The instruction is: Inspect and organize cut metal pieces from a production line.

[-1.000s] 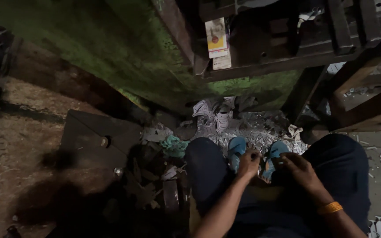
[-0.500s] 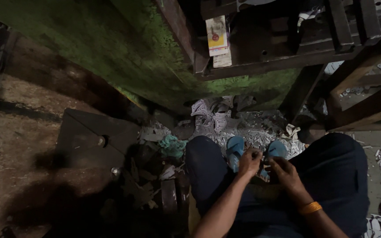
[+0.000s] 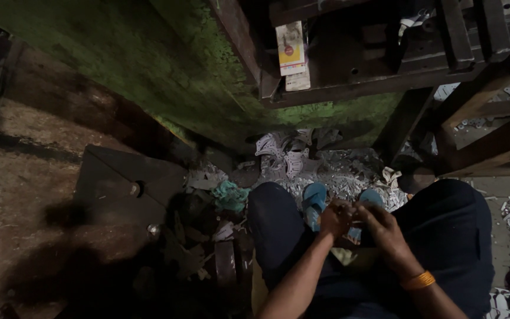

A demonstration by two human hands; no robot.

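I sit looking down at my lap in dim light. My left hand (image 3: 334, 218) and my right hand (image 3: 383, 229) meet fingertip to fingertip between my knees, fingers curled in. Whether something small lies between them is hidden in the dark. An orange bangle (image 3: 418, 280) circles my right wrist. Below the hands are my feet in blue sandals (image 3: 314, 198), flanked by my dark trousers (image 3: 457, 227).
A worn green machine body (image 3: 166, 65) rises in front, with a small carton (image 3: 290, 47) on its dark ledge. Pale metal scrap (image 3: 337, 174) litters the floor beyond my feet. A dark metal plate (image 3: 124, 177) and a teal rag (image 3: 229, 195) lie at left; wooden beams (image 3: 485, 136) at right.
My right hand has drawn in to the left and now touches my left hand. The view has shifted slightly.
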